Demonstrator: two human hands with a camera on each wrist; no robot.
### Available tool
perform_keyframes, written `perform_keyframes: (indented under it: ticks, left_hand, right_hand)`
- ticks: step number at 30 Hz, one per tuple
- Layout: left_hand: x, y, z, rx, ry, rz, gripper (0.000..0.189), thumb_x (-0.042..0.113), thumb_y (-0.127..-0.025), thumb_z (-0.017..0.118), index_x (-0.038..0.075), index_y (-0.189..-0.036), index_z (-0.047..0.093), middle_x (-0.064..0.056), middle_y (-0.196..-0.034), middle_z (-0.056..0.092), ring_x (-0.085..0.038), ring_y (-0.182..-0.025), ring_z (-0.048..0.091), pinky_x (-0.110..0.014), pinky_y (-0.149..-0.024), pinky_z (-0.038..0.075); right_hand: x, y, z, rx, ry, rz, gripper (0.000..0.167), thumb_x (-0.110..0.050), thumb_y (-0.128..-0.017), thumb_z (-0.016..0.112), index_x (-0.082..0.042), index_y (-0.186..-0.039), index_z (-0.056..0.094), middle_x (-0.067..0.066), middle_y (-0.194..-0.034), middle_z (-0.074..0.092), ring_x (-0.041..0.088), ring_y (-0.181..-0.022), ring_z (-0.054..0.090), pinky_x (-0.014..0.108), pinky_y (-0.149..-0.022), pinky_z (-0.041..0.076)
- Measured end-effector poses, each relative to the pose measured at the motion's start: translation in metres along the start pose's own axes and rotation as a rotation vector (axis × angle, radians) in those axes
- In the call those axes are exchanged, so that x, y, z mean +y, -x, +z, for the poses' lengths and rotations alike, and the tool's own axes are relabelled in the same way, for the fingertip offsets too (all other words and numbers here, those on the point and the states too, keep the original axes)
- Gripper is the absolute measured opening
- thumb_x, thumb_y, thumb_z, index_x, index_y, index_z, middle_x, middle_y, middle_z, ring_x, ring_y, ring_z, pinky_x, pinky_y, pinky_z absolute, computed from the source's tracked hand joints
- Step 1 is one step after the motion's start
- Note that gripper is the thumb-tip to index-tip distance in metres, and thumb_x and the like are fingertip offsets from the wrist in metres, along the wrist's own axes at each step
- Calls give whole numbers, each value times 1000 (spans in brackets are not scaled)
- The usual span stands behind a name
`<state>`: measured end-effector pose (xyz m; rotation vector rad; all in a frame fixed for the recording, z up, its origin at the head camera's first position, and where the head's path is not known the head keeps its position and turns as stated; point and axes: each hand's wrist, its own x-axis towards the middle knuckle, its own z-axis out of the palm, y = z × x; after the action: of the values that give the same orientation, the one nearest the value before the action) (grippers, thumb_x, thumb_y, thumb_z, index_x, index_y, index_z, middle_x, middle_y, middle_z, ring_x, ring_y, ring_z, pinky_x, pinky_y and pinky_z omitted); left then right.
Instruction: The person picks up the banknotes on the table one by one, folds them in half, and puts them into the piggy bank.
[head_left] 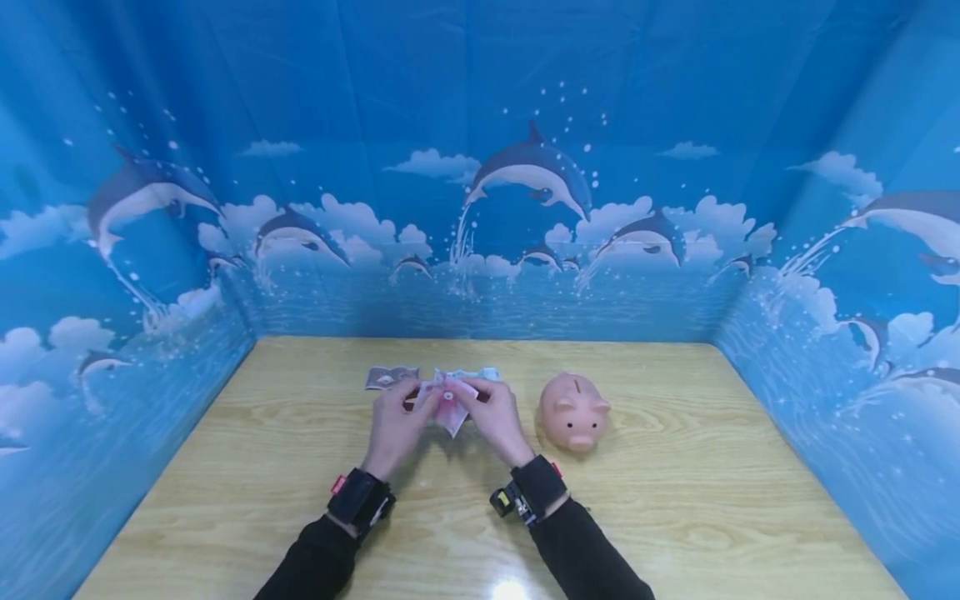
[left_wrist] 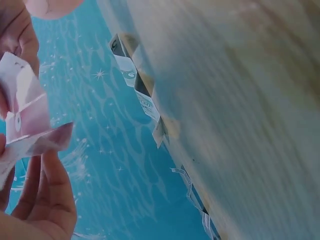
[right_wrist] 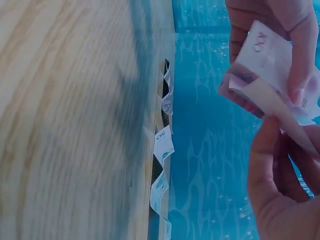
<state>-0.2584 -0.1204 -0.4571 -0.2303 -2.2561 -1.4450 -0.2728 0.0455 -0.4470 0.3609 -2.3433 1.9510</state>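
Your left hand (head_left: 397, 421) and right hand (head_left: 497, 415) are both pinching a creased pink paper banknote (head_left: 452, 412) above the wood-grain table (head_left: 667, 500), your grip partly hiding it, so exact folds are unclear. Pleated brown note (head_left: 390, 377) and blue-green note (head_left: 489, 373) are resting behind; rounded piggy bank (head_left: 573, 412) is sitting to the right.

Worktop (head_left: 697, 483) pale, wood-look, grain running side to side; bright glare spot (head_left: 510, 590) low in head view. Pink piggy bank (head_left: 576, 417) right of middle, upright, snout toward near side, slot on top. Toward far edge, creased banknotes in zigzag folds: brownish note (head_left: 378, 378) left, blue-green note (head_left: 490, 374) right.
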Motion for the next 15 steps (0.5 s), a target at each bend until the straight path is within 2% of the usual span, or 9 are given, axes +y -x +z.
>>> perform_keyframes:
  ticks: [5, 8, 11, 15]
  left_hand:
    - [-1, 2, 4, -30, -28, 65, 18, 19, -89, 73, 11, -105, 74, -7, -102, 73, -21, -91, 67, -33, -74, 60]
    - [1, 4, 6, -72, -66, 89, 25, 19, -89, 72, 11, -113, 72, -8, -111, 72, -22, -99, 66, -39, -80, 59]
    - [3, 6, 7, -112, -101, 80, 32, 21, -89, 72, 13, -120, 69, -8, -122, 69, -24, -110, 63, -44, -90, 56]
    - [5, 8, 9, -141, -126, 70, 37, 21, -89, 72, 13, -125, 66, -12, -133, 62, -30, -124, 57, -51, -107, 45]
  right_hand:
    - [1, -2, 1, -13, -79, 25, 30, -24, -96, 64, -6, -118, 71, 17, -112, 72, 18, -82, 71, 33, -69, 62]
    - [0, -3, 0, -25, -153, 43, 31, -20, -97, 62, -1, -121, 68, 21, -115, 69, 21, -87, 71, 36, -74, 62]
    - [-3, -2, -2, -41, -206, 62, 32, -16, -99, 59, 3, -124, 64, 26, -119, 66, 25, -91, 70, 44, -79, 61]
    - [-9, 0, -5, -51, -237, 85, 32, -13, -100, 56, 6, -126, 61, 28, -120, 64, 25, -93, 70, 47, -83, 60]
